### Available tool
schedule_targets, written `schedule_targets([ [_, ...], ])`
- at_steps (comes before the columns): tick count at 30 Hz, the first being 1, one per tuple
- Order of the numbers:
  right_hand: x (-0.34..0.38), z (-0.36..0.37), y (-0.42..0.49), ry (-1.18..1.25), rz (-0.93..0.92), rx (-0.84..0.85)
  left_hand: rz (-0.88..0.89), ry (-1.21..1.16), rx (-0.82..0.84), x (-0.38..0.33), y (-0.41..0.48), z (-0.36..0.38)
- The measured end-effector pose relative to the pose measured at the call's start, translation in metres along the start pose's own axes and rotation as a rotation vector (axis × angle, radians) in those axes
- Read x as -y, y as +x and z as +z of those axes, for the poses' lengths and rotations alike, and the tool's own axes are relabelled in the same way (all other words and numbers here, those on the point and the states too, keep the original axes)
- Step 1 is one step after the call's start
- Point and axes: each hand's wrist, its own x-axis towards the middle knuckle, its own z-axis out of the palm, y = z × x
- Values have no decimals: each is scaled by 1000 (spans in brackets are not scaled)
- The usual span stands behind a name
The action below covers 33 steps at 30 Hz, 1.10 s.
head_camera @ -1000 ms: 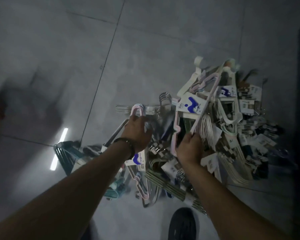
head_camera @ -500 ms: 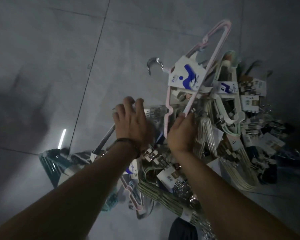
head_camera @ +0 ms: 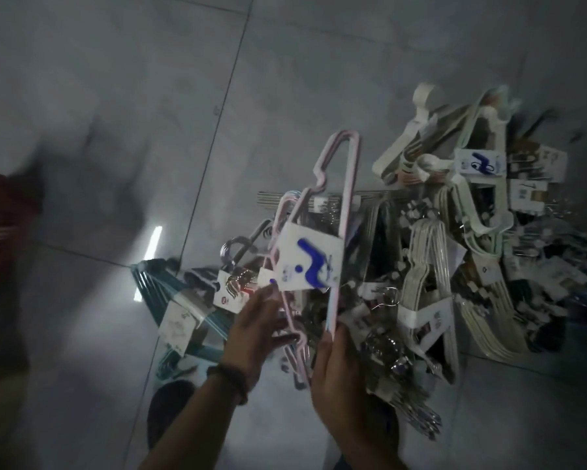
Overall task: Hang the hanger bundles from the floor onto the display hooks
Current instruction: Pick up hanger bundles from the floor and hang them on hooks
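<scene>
Hands first: the right hand (head_camera: 341, 368) grasps the near end of the pink hanger bundle (head_camera: 348, 205), its long bar pointing away. The left hand (head_camera: 255, 330) reaches to the bundle's paper card (head_camera: 305, 266) with the wire between fingers and thumb, but blur hides whether it pinches. The bundle is raised above the pile (head_camera: 427, 252) on the right part of the grey tiled floor (head_camera: 115, 96). No display hooks are in view.

Held by one end, the bundle could swing and snag on the chrome hooks (head_camera: 234, 245) just below, dragging other packs up with it. Its thin coated wire looks smooth and slippery, and only the card bands it, so the hangers may fan out. Nearby lie a teal wire bundle (head_camera: 156, 286) and chunky cream plastic hangers (head_camera: 424, 96).
</scene>
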Motion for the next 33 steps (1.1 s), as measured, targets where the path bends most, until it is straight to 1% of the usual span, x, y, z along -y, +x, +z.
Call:
schedule_targets([
  [2,0,21,-15,-85,-31,39,12,99,-88,18,-6,-6],
  [4,-5,39,-23,-137,-4,161,41,187,-206,36,-8,-15],
  [5,-8,46,-25,-144,18,195,36,211,-241,43,-7,-19],
  [6,-12,51,-25,-159,34,206,6,212,-252,49,-4,-23],
  [7,-13,53,-26,-227,36,215,-39,211,-234,53,-1,-24],
  [8,-13,54,-25,-324,0,205,-77,224,-197,57,4,-24],
  [9,-12,52,-21,-399,-52,152,-96,256,-168,59,11,-24],
  [10,-5,49,-14,-407,-66,80,-102,296,-155,62,19,-24],
  [12,10,38,9,-342,-38,-38,-104,313,-150,62,34,-22],
  [13,15,34,26,-292,-32,-62,-103,303,-131,61,40,-22],
  [15,27,31,63,-187,-29,-25,-107,307,-88,59,52,-25],
  [17,41,33,96,-117,29,36,-147,285,-55,60,64,-32],
  [20,55,46,125,-84,195,93,-277,162,-17,58,72,-39],
  [22,62,51,132,43,328,100,-329,119,-1,57,77,-42],
  [24,66,48,139,157,412,113,-327,72,26,56,77,-40],
  [27,72,30,143,383,542,242,-290,17,-8,52,67,-37],
  [29,77,21,140,510,543,277,-276,-81,-50,51,57,-38],
  [31,85,17,131,627,473,228,-245,-168,-14,43,47,-38],
  [33,98,7,118,733,395,187,-196,-198,34,27,34,-39],
])
